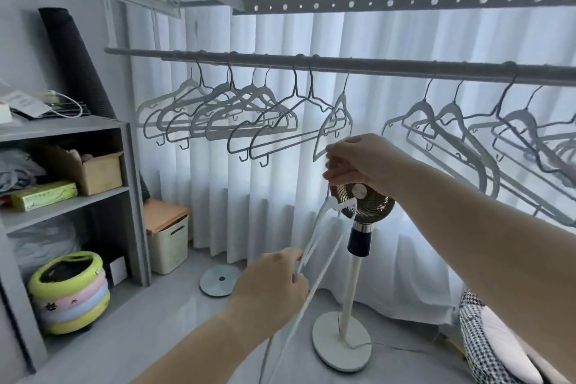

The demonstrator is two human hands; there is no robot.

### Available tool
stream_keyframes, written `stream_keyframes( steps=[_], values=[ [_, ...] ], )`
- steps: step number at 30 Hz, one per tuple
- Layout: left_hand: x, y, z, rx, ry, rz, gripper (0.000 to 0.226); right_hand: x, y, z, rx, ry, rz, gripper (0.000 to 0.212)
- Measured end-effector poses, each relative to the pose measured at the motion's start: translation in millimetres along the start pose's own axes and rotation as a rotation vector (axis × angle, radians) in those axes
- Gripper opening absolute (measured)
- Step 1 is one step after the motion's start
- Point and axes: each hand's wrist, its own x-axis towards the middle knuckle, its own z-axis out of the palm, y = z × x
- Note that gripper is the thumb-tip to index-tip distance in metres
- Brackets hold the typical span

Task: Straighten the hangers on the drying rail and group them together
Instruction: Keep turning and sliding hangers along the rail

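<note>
- Grey round drying rail (343, 67) runs from nine o'clock to three o'clock across my head view, carrying a bunched group of grey hangers (218, 112) at ten o'clock and a looser group (461, 134) at two o'clock.
- One hanger (335, 121) hangs alone between the groups, twisted edge-on.
- At centre, my right hand (352, 162) is closed around the top of a white hanger (324, 227) held off the rail.
- At six o'clock, my left hand (274, 280) pinches its lower end, in front of a white pedestal fan (363, 203).
</note>
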Motion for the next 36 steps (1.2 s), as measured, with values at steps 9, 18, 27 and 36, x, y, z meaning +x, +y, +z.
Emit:
stream_keyframes(
  steps=[9, 18, 27, 36],
  values=[
    [62.5, 21.1, 3.1, 0.006, 0.005, -0.004, 0.027, 49.7, -0.8, -66.0, -0.328, 0.142, -0.134, 0.012],
    [142.0, 78.0, 5.4, -0.085, 0.132, 0.058, 0.029, 115.2, -13.0, -167.5, -0.868, 0.470, -0.411, 0.027],
    [205.7, 128.3, -4.8, -0.230, 0.341, 0.137, 0.023, 168.9, -13.7, -227.4, -1.235, 0.475, -0.501, 0.053],
    [254.9, 147.1, -8.3, -0.333, 0.329, 0.126, 0.018, 197.4, -13.7, -232.8, -1.390, 0.461, -0.444, 0.053]
  ],
)
